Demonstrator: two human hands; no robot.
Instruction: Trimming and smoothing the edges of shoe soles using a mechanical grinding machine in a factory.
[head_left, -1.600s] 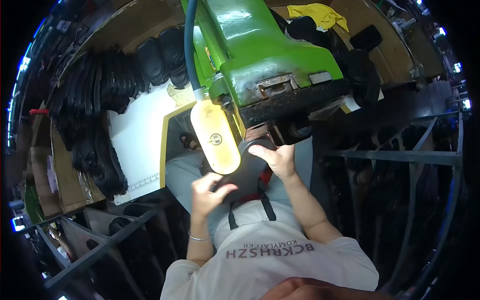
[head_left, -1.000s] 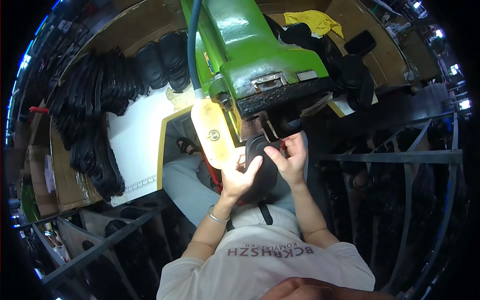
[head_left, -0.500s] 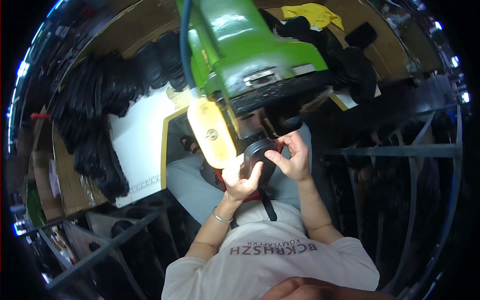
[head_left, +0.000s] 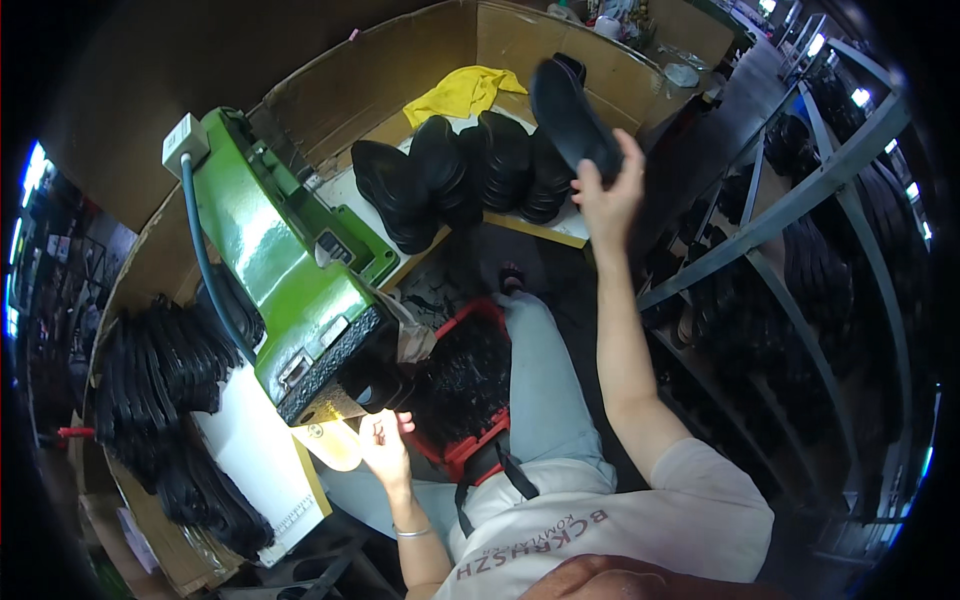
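Observation:
My right hand (head_left: 610, 200) is raised at the far right, its thumb and fingers gripping one end of a black shoe sole (head_left: 568, 110). The sole tilts up over stacked black soles (head_left: 505, 150) standing in a row on the white tabletop. My left hand (head_left: 386, 448) is beside the head of a green machine (head_left: 265, 250), close to a brightly lit yellow plate (head_left: 335, 446). Its fingers are loosely bent and apart, with nothing visible in them. The machine's working point is hidden under its dark front.
A red bin (head_left: 462, 455) of black scraps sits by my legs. More black soles (head_left: 165, 370) are packed at the left on the white table (head_left: 255, 450). Cardboard walls (head_left: 380, 60) edge the table, with a yellow cloth (head_left: 465, 92) inside. A metal rack (head_left: 780, 220) stands right.
My view has swung right. Both hands were on the sole at the machine; the left has let go, and the right has carried the sole up and away to the far right stacks.

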